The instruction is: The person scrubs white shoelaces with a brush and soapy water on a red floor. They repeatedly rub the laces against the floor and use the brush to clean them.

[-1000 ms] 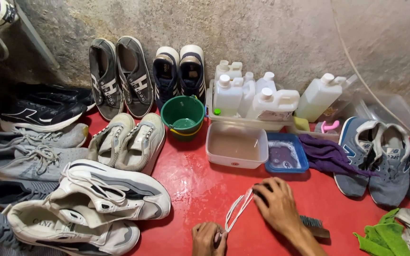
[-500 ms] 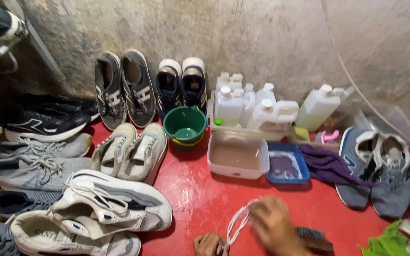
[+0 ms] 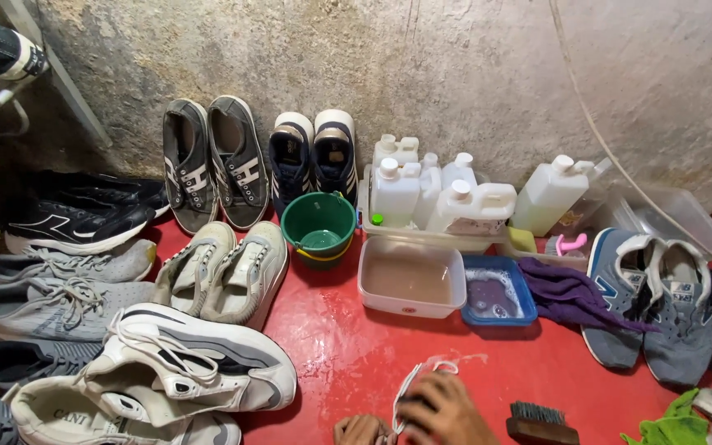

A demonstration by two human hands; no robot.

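At the bottom edge of the head view my left hand (image 3: pixel 362 430) and my right hand (image 3: pixel 447 409) grip a white shoelace (image 3: pixel 409 387) over the wet red floor (image 3: pixel 348 354). The lace loops upward between them toward a white tub of murky water (image 3: pixel 411 278). A dark scrubbing brush (image 3: pixel 541 422) lies just right of my right hand. Both hands are partly cut off by the frame.
A blue tray of soapy water (image 3: pixel 496 291), purple cloth (image 3: pixel 570 292), green bucket (image 3: pixel 319 224) and white jugs (image 3: pixel 455 198) stand behind. Sneakers (image 3: pixel 183 371) crowd the left, blue-grey shoes (image 3: pixel 661 305) the right, a green cloth (image 3: pixel 673 424) lower right. A rough wall (image 3: pixel 455 74) closes the back.
The view has tilted upward, so my hands have slid down to the bottom edge. They still hold the white lace; the brush stays beside my right hand.
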